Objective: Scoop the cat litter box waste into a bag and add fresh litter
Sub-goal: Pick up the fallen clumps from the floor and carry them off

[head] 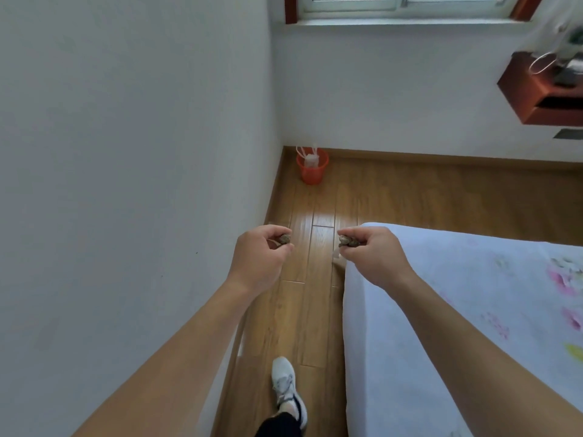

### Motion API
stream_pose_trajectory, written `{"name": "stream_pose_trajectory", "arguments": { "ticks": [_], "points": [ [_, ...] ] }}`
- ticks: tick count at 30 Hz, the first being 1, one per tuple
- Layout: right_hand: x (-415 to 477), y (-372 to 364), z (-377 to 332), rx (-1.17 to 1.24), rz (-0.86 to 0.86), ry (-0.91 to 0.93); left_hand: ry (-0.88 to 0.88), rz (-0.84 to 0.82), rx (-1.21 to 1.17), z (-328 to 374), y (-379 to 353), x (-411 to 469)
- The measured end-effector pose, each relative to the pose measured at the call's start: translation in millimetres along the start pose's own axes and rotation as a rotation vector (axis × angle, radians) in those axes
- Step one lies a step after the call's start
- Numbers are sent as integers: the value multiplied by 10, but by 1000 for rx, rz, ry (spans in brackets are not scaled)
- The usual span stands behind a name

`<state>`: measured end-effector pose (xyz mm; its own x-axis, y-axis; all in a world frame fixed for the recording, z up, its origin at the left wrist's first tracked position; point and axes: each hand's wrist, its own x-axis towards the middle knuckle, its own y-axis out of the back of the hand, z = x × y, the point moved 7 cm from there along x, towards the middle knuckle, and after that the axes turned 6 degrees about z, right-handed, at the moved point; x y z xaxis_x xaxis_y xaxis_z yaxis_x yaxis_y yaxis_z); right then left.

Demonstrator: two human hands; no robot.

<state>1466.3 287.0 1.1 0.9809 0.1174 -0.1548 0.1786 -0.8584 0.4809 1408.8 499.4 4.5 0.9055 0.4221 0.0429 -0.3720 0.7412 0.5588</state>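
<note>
Head view: both bare arms reach forward over the wooden floor (318,279), in the narrow strip between the white wall (126,152) on the left and the bed (441,310) with its flowered sheet on the right. The left hand (258,257) has its fingers (274,230) curled and pinched on a small brown-grey clump (285,238). The right hand (373,257) pinches a second clump (347,241) the same way, with a scrap of something pale and translucent just below it. The two hands are level and apart. In the far corner stands an orange bucket (312,175) with a white bag (310,159) in it. A white shoe (285,383) is on the near floor. A window (403,4) and a red-brown shelf (536,96) lie far right.
</note>
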Motion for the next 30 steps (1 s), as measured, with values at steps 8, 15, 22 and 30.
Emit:
{"name": "stream_pose_trajectory", "arguments": {
  "ticks": [8, 15, 22, 30],
  "points": [
    [1252, -74, -194, 21, 44, -21, -56, -24, 8, 43, -261, 1426],
    [2217, 163, -325, 24, 123, -41, -115, -107, 2, 383, -718, 2516],
    [3339, 354, -269, 14, 134, -89, -101, -121, 15, 572, -1211, 3469],
    [4629, 289, -713, 40, 10, -15, -46, -34, 57, 683, -1296, 4573]
  ]
}}
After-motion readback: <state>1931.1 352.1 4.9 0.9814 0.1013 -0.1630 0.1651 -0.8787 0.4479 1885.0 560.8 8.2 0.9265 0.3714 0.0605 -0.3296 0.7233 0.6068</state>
